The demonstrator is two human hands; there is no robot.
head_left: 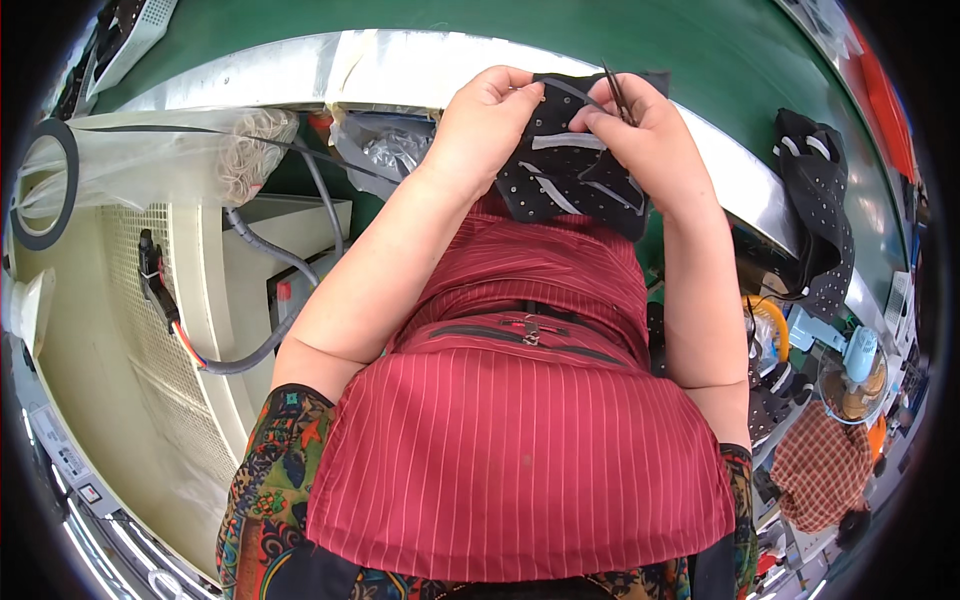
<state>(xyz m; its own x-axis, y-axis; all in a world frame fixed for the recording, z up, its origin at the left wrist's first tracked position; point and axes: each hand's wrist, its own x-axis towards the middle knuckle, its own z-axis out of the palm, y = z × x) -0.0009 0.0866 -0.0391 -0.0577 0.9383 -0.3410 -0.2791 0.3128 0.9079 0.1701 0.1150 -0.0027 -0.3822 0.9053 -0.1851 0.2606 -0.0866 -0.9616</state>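
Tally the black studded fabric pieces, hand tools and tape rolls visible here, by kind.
Black studded fabric pieces: 2, one held by left hand and right hand, one on the bench edge
Tweezers: 1
Tape rolls: 1
Total: 4

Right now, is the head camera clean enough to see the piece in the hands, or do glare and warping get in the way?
Head view: the black perforated fabric piece is sharp and evenly lit between left hand and right hand; glare only on the metal table edge; fisheye bends that edge, and the corners go black.
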